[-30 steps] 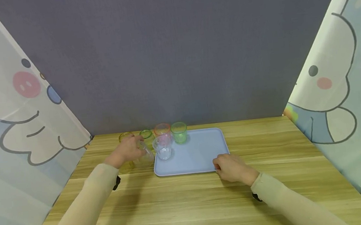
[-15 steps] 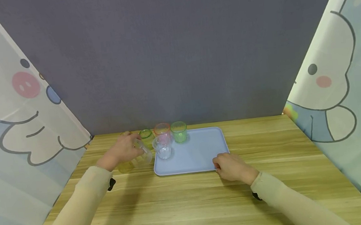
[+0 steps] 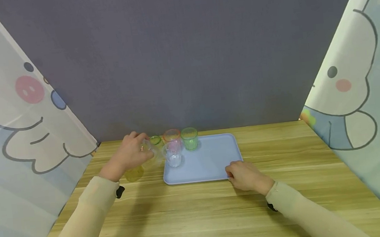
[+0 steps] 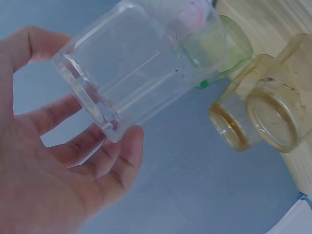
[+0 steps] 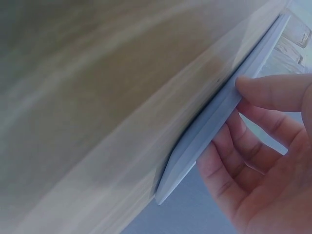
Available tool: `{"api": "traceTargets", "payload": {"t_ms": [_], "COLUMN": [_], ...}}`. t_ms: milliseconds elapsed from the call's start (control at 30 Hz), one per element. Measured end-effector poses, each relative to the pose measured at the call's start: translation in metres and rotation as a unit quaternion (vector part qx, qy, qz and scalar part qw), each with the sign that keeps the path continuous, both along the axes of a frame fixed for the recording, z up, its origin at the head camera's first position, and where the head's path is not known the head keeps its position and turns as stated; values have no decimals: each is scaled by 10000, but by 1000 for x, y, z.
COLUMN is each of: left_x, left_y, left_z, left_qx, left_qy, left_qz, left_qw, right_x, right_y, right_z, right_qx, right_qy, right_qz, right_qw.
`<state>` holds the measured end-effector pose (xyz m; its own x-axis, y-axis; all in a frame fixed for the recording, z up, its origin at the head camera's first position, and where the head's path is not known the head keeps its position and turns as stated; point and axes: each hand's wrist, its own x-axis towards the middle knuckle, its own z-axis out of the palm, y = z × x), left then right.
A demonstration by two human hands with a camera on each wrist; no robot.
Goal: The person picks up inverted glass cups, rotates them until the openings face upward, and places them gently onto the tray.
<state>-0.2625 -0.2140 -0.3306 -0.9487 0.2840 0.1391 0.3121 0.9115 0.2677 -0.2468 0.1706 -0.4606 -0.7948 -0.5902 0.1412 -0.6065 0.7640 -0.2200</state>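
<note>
My left hand (image 3: 132, 150) holds a clear cup (image 4: 131, 63) by its thick-bottomed end, thumb on one side and fingers on the other. The cup tilts, its other end pointing towards the tray. My right hand (image 5: 265, 146) pinches the near right edge of a pale blue tray (image 5: 214, 109), thumb against the rim. On the tray's left part stand a green cup (image 3: 190, 140), a pink cup (image 3: 172, 137) and another clear cup (image 3: 173, 159). A yellow cup (image 3: 134, 174) stands just under the left hand, partly hidden by it.
A yellowish cup with a green upper edge (image 3: 156, 140) stands left of the tray, near the dark backdrop (image 3: 184, 58). Two amber cups (image 4: 278, 114) show in the left wrist view. The tray lies flat on the wooden table (image 3: 199, 216), with printed curtains (image 3: 354, 110) at both sides.
My left hand has shifted a little left, then slightly up, and the clear cup in it has risen and tilted further. The right hand has stayed at the tray's edge.
</note>
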Motion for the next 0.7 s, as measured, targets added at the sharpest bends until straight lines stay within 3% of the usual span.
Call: {"api": "traceTargets", "payload": {"t_ms": [467, 700], "left_x": [7, 9], "left_y": [6, 11], "left_z": [10, 11], "left_qx": [477, 733], "left_qy": [332, 454], "left_qz": [-47, -237], "left_qw": [9983, 9960], "right_x": [0, -1], "right_y": [-1, 0], "right_z": [-1, -3], "right_qx": [2, 2], "right_qy": [159, 130], "right_qz": [7, -8], "right_qw": [9999, 9999]}}
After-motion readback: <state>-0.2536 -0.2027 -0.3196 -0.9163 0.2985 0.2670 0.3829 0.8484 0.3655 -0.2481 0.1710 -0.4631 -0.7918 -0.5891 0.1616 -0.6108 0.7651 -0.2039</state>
